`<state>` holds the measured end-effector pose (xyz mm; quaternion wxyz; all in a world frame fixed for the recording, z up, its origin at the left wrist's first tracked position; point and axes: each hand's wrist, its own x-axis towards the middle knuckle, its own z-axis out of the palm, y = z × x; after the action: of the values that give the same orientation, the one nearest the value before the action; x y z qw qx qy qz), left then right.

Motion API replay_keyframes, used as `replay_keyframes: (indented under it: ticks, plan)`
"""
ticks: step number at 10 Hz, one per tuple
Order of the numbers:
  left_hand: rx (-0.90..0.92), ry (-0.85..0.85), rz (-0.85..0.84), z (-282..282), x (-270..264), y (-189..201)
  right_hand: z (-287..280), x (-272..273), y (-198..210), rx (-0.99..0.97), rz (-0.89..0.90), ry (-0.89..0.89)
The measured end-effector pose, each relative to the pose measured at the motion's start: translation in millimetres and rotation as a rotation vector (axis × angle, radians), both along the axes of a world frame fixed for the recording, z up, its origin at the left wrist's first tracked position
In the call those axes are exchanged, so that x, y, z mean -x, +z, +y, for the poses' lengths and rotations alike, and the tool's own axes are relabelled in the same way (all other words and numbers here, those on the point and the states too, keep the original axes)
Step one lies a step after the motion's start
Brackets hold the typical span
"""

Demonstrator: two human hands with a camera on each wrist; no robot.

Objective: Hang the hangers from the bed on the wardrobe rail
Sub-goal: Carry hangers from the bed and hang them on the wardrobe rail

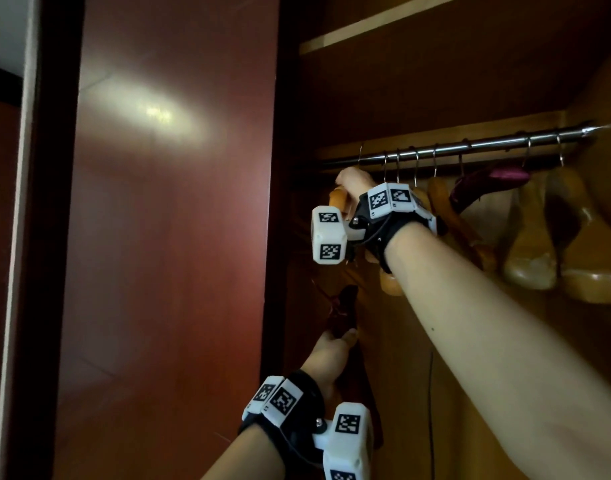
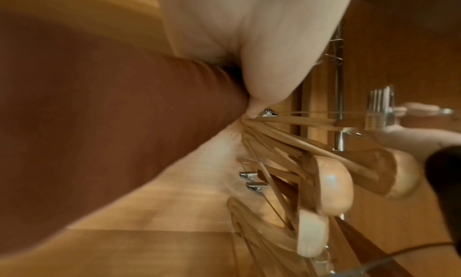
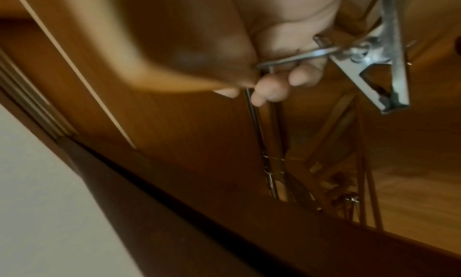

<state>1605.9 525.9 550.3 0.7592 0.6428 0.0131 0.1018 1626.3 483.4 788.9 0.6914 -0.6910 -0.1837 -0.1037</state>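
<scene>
A steel rail (image 1: pixel 470 147) crosses the open wardrobe, and several wooden hangers (image 1: pixel 529 251) plus a purple padded one (image 1: pixel 498 176) hang from it. My right hand (image 1: pixel 352 183) is up at the rail's left end and grips a wooden hanger (image 1: pixel 338 199) by its neck; the hook (image 1: pixel 360 154) is at the rail. In the right wrist view my fingers (image 3: pixel 274 86) curl round its metal wire, beside a steel clip (image 3: pixel 389 64). Lower down, my left hand (image 1: pixel 332 348) holds a dark red hanger (image 1: pixel 347 303), seen blurred (image 2: pixel 124 103) under the thumb (image 2: pixel 262 64).
A glossy red-brown wardrobe door (image 1: pixel 172 202) stands close on the left of the opening. A wooden shelf (image 1: pixel 383 26) runs above the rail. A thin dark cable (image 1: pixel 430 410) hangs down the wardrobe's back panel.
</scene>
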Motion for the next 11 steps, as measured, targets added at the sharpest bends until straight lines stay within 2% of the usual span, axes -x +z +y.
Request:
replay_keyframes:
  ticks: [2,4,5,6,7,8,9,11]
  plan:
    - [0.025,-0.026,-0.024,6,0,-1,-9,-18,3,0.001,-0.008,-0.112]
    - [0.036,-0.026,-0.033,9,-7,-9,-4,-27,0,-0.026,0.023,-0.095]
    - [0.051,-0.054,-0.020,9,-3,-14,-3,-14,-6,0.014,0.008,-0.063]
    - [0.057,-0.059,-0.001,8,-2,-16,-10,3,-7,0.137,0.012,-0.176]
    - [0.063,-0.063,0.007,7,-2,-13,-19,32,-14,0.230,-0.004,-0.196]
    - [0.090,-0.071,0.001,5,1,-8,-32,34,-20,0.280,-0.037,-0.160]
    - [0.088,-0.080,-0.021,4,4,-6,-33,49,-23,0.217,-0.019,-0.195]
    - [0.063,-0.114,-0.046,2,12,-6,-40,60,-39,0.381,-0.226,-0.275]
